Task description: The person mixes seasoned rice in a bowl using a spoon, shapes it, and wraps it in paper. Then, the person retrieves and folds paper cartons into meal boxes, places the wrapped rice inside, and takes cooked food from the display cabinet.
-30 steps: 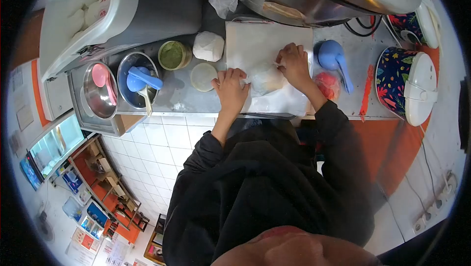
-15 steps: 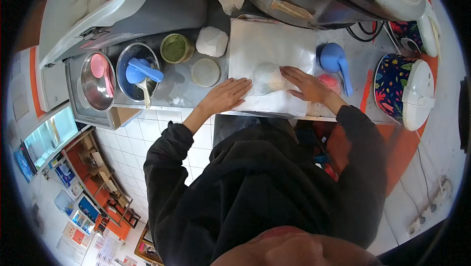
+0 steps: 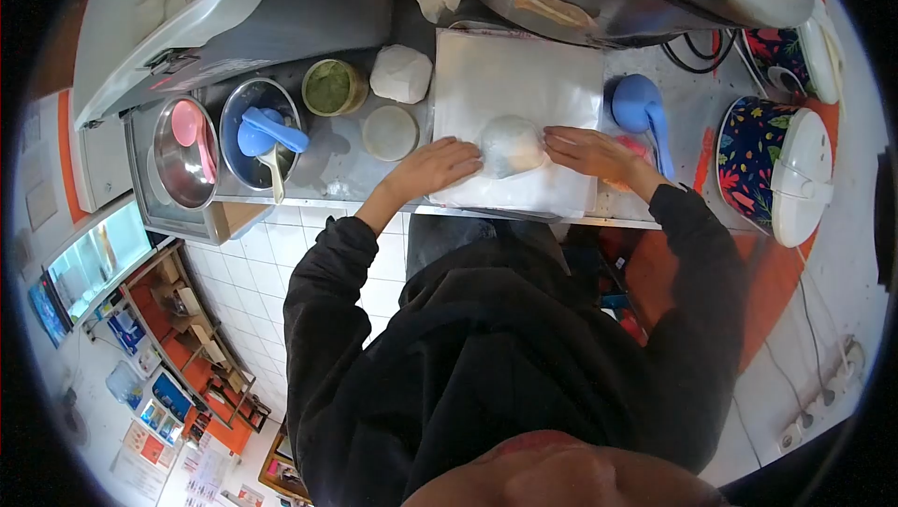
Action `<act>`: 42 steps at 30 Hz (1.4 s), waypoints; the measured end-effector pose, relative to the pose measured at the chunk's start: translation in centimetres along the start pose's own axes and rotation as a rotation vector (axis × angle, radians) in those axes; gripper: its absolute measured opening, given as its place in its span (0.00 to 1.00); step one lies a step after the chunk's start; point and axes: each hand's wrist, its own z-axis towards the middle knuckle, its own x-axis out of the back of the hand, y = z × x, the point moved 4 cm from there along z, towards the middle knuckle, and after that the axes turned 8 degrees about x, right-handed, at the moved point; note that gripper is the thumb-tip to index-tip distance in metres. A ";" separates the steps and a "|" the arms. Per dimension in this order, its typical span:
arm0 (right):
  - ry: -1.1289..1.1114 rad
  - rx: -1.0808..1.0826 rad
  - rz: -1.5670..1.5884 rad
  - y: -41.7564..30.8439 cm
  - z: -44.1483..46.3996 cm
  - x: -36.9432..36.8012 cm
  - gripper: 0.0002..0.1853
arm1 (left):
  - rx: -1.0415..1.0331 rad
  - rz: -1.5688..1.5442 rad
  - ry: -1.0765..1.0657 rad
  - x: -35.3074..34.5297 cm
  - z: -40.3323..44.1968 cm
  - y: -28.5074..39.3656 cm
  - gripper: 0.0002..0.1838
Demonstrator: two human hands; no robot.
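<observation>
A whitish round mound, perhaps wrapped in or covered by thin clear film, sits on a stack of white sheets at the counter's front. My left hand lies flat at the left edge of the sheets, fingertips close to the mound's left side. On the other side, my right hand has its fingers stretched toward the mound's right edge; whether they touch it I cannot tell. Both hands are open. A pink and orange item shows partly behind my right hand.
To the left stand a steel bowl with a pink scoop, another bowl with blue scoops, a green-filled jar, a round lid and a white lump. A blue scoop and a floral container are to the right.
My right hand has drawn off the mound's right side, slightly rightward, uncovering more of it. My left hand has shifted slightly up the sheets, staying beside the mound.
</observation>
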 end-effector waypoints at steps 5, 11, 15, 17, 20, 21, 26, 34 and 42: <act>0.089 -0.141 0.240 1.5 0.3 -1.9 0.18 | 0.194 -0.375 0.068 1.1 0.8 -0.4 0.12; 0.056 -0.630 0.823 4.3 4.7 -0.3 0.13 | 0.550 -0.555 -0.054 1.0 3.7 -1.9 0.11; 0.173 -0.579 0.519 2.6 4.3 -0.6 0.17 | 0.430 -0.429 0.157 1.3 3.4 -1.1 0.11; 0.484 -0.502 0.368 0.4 3.2 0.2 0.18 | 0.323 -0.447 0.293 0.2 2.8 -0.6 0.12; 0.602 -0.715 0.610 -2.5 2.0 -2.2 0.18 | 0.546 -1.347 0.255 -3.7 3.1 -0.3 0.11; 0.614 -0.684 0.630 -3.3 1.9 -2.8 0.18 | 0.635 -1.497 0.305 -4.7 3.4 -0.2 0.10; 0.687 -0.629 0.484 -4.2 2.4 -4.1 0.20 | 0.688 -1.403 0.553 -4.7 4.9 0.3 0.09; 0.789 -0.788 0.532 -3.5 3.3 -2.3 0.20 | 0.703 -0.831 0.517 -3.3 3.5 3.0 0.18; 1.692 -1.017 0.883 -10.9 7.7 1.9 0.07 | 0.623 -1.426 0.407 0.4 1.8 5.3 0.27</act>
